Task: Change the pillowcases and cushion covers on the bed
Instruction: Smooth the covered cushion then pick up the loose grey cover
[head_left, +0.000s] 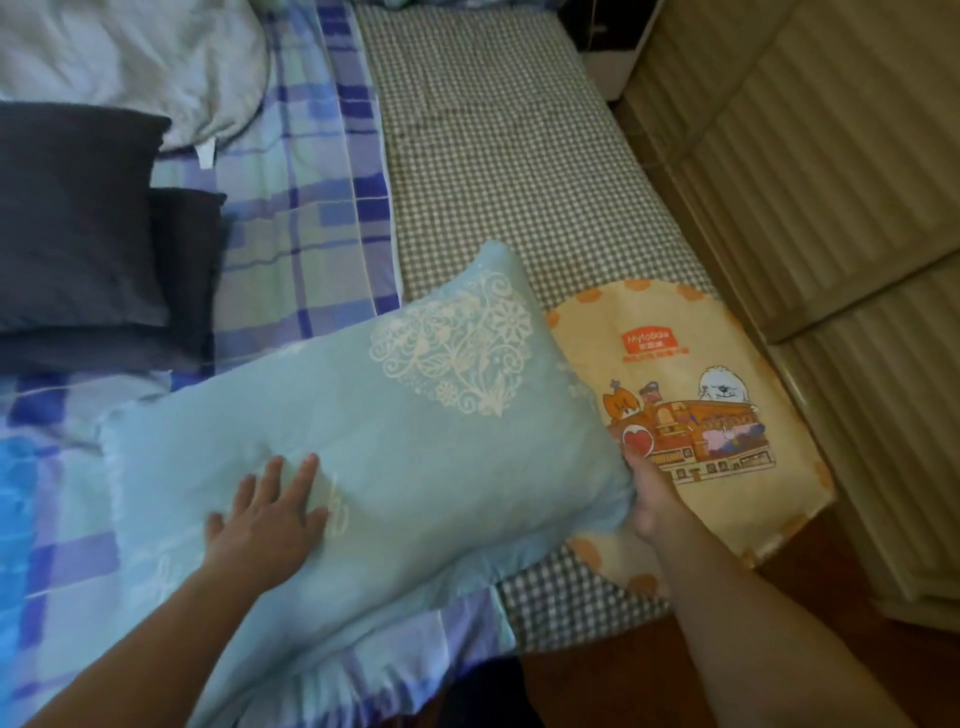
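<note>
The bed (509, 171) fills most of the view, its right strip bare under a grey-and-white checked sheet. Beside that, a blue, purple and green plaid cover (306, 208) spreads across the left part and runs down to the near edge. A rumpled white duvet (130, 62) is bunched at the far left corner.

The pillow (395, 441) lies slanted across the near half of the bed, over the plaid cover and partly over the checked sheet. Its case is pale aqua, smooth and plump, with a cream heart made of lacy scrolls and flowers printed near its far end; fainter cream motifs show near the closer end.

Two dark cushions (83, 218) are stacked at the left, the upper one overlapping the lower, well apart from the pillow.

An orange-yellow cartoon mat (696, 395) with scalloped edges rests on the checked sheet at the bed's right edge, its left side tucked under the pillow. It shows a white dog, an orange animal, a red heart and a red label.

The left hand (265, 525) lies flat on the pillow's near end, fingers straight and spread. The right hand (649, 493) grips the pillow's right edge, fingers curled into the fabric.
</note>
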